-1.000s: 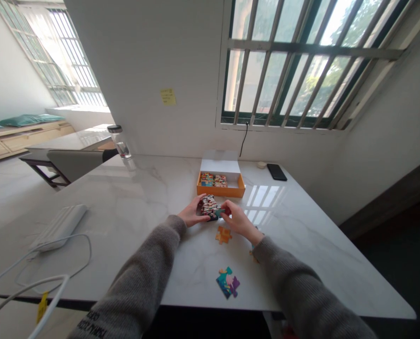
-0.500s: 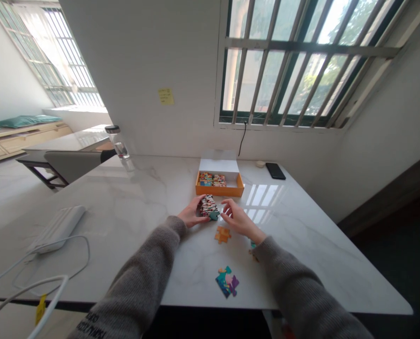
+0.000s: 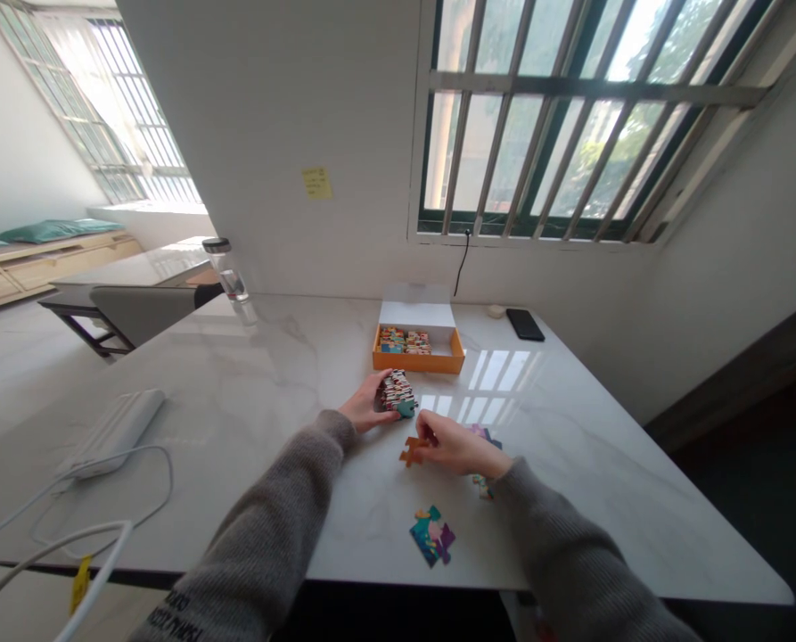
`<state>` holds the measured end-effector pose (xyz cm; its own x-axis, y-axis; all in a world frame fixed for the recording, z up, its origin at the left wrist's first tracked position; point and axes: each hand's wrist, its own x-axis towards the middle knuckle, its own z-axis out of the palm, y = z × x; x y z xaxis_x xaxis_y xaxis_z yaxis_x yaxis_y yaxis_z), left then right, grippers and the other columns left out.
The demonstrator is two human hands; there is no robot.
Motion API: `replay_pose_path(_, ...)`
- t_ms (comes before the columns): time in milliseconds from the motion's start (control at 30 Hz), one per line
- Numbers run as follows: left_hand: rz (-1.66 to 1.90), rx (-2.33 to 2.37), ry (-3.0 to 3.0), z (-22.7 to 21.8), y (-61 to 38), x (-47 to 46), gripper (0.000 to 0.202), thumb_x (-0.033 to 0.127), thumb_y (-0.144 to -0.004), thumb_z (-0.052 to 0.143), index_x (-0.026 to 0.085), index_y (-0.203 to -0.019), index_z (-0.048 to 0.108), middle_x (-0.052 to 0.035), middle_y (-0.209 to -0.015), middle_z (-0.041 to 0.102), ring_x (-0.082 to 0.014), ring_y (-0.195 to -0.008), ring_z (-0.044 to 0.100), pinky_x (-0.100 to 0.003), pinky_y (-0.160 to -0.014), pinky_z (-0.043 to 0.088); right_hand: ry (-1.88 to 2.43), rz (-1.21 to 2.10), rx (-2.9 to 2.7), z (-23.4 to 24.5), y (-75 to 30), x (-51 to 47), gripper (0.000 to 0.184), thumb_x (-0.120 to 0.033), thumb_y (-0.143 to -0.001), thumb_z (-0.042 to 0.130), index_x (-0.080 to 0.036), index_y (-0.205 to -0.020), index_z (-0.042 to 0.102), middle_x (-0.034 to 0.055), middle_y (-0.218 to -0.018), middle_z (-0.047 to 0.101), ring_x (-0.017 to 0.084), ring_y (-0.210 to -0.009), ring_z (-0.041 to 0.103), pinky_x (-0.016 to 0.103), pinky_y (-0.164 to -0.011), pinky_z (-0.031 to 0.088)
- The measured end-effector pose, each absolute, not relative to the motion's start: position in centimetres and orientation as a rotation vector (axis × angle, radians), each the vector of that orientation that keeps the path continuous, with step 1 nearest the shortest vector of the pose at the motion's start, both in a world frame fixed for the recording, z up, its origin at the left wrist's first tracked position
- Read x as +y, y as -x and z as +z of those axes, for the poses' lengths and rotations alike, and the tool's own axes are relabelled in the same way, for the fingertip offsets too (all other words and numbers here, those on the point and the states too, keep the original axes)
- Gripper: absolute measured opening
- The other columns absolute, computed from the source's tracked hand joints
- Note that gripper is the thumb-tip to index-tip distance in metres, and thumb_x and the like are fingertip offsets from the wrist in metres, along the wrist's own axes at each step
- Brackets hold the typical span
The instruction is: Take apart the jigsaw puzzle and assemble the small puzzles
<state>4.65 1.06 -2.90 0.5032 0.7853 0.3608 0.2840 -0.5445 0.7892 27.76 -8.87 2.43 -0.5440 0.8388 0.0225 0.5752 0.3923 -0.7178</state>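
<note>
My left hand (image 3: pixel 367 402) grips a tight stack of jigsaw pieces (image 3: pixel 398 393) standing on edge on the marble table, with a teal piece (image 3: pixel 406 409) at its near end. My right hand (image 3: pixel 456 448) is lower on the table, and its fingers pinch joined orange jigsaw pieces (image 3: pixel 413 450). Near the right wrist lie small loose pieces (image 3: pixel 483 487), partly hidden by the forearm. A joined teal, pink and purple puzzle section (image 3: pixel 432 536) lies flat nearer me, touching neither hand.
An orange box (image 3: pixel 419 358) of packed pieces, with its white lid upright, stands beyond my hands. A phone (image 3: pixel 524 325) lies further right. A water bottle (image 3: pixel 228 270) stands at the far left corner. A white device (image 3: pixel 113 432) and its cable (image 3: pixel 103 526) lie left.
My right hand has moved from beside the stack down to the orange pieces and dragged them slightly left. My left hand and the stack stay in place.
</note>
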Motion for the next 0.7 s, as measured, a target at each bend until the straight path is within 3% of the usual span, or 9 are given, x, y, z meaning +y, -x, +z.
replay_pose_path(100, 0.956, 0.879, -2.057, -2.8, -4.7, 1.0, 0.091, 0.029, -0.067, 0.082, 0.017, -0.144, 0.036, -0.0159, -0.136, 0.047, -0.0333, -0.128, 0.049, -0.052, -0.115, 0.033, 1.108, 1.08, -2.082, 2.8, -27.9, -8.5, 0.028, -0.043, -0.088, 0.06, -0.021, -0.079, 0.044, -0.0056, -0.068, 0.044, 0.011, -0.06, 0.038, 0.024, -0.055, 0.035)
replay_pose_path(233, 0.949, 0.89, -2.035, -2.5, -4.8, 0.8, 0.091, 0.03, -0.067, 0.082, 0.017, -0.144, 0.036, -0.0158, -0.137, 0.046, -0.0335, -0.129, 0.048, -0.053, -0.115, 0.033, 1.082, 0.615, -1.881, 3.1, -27.7, -8.2, 0.017, -0.031, -0.09, 0.056, -0.022, -0.08, 0.046, -0.0006, -0.078, 0.049, 0.014, -0.069, 0.047, 0.027, -0.065, 0.043)
replay_pose_path(367, 0.957, 0.869, -1.992, -2.4, -4.8, 0.8, 0.091, 0.031, -0.067, 0.083, 0.018, -0.144, 0.036, -0.0156, -0.138, 0.046, -0.0324, -0.129, 0.048, -0.052, -0.114, 0.034, 1.044, 0.243, -2.111, 2.2, -26.9, -7.7, 0.013, -0.015, -0.092, 0.047, -0.022, -0.083, 0.053, 0.0057, -0.092, 0.053, 0.019, -0.084, 0.052, 0.032, -0.078, 0.045)
replay_pose_path(700, 0.867, 0.788, -1.98, -2.1, -4.3, 0.9, 0.105, 0.032, -0.061, 0.088, 0.018, -0.148, 0.03, -0.0178, -0.143, 0.042, -0.0338, -0.132, 0.046, -0.053, -0.116, 0.033, 1.134, 0.037, -2.397, 0.6, -25.8, -7.4, 0.013, -0.013, -0.091, 0.05, -0.019, -0.092, 0.061, 0.0092, -0.099, 0.056, 0.023, -0.092, 0.052, 0.036, -0.083, 0.046)
